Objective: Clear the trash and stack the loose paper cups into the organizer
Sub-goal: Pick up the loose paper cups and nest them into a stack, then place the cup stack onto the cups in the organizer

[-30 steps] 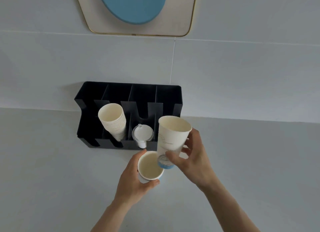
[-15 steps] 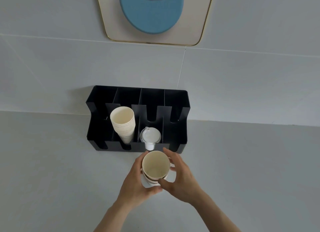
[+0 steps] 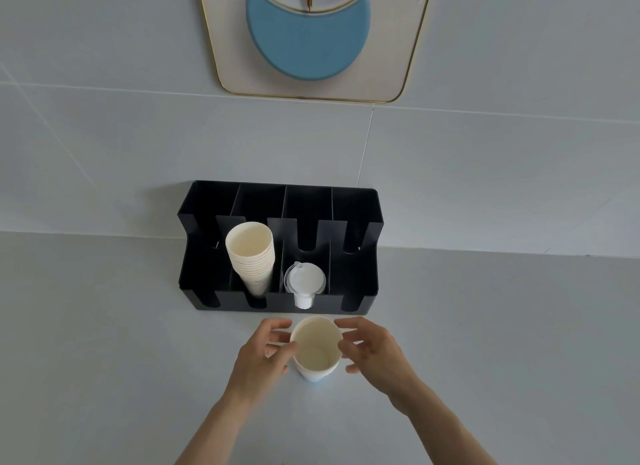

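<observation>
Two nested paper cups (image 3: 316,352) stand upright on the grey counter, just in front of the black organizer (image 3: 360,256). My left hand (image 3: 261,359) curls around their left side, thumb on the rim. On the opposite side my right hand (image 3: 372,352) does the same, with its fingers loosely spread. A tall stack of paper cups (image 3: 251,253) leans in the organizer's second slot from the left. In the third slot sits a clear plastic lid (image 3: 304,279) on something white. The outer slots look empty.
The organizer stands against the pale tiled wall. Above it hangs a gold-rimmed wall piece with a blue disc (image 3: 308,38). Bare grey counter (image 3: 104,360) stretches to both sides of my hands.
My right hand lowered its taller cup into the cup held by my left hand. The nested pair now rests on the counter and both hands' fingers have loosened. The view tilted upward.
</observation>
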Available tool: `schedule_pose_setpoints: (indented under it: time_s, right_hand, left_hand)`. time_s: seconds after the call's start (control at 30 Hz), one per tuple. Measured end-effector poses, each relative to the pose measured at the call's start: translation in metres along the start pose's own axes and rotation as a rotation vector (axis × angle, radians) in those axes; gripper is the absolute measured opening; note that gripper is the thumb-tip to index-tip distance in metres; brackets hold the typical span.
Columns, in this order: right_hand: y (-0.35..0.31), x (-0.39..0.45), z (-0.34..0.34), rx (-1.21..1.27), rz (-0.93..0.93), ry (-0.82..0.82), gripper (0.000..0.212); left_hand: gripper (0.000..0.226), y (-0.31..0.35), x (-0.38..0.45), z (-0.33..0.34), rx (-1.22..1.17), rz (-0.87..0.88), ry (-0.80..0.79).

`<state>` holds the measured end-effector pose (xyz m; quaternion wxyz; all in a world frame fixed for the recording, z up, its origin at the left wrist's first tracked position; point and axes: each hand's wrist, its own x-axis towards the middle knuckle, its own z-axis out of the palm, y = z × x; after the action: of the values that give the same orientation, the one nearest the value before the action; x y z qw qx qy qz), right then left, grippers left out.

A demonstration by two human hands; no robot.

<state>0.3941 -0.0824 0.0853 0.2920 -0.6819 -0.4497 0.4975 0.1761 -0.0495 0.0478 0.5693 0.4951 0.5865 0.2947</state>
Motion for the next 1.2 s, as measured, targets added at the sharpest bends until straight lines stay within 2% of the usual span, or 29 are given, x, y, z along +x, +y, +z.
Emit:
schedule_pose_setpoints:
  time_s: [0.3,0.53,0.87,1.2]
  right_hand:
    - [-0.01,-0.003,0.0,0.041,0.073,0.015,0.022]
    - [-0.042,-0.004,-0.004,0.07,-0.001,0.028,0.025]
    - [-0.147,0.018,-0.019,0.131,-0.151,0.035,0.017]
    - [-0.258,0.042,-0.022,0.181,-0.274,0.091,0.017]
  left_hand:
    - [0.016,0.004,0.001,-0.003,-0.007,-0.032,-0.003]
    - [0.017,0.034,0.002,-0.018,-0.075,0.04,-0.017]
    - [0.024,0.13,0.024,-0.072,-0.157,0.19,0.033]
    - [0.015,0.225,0.05,-0.123,-0.242,0.319,0.145]
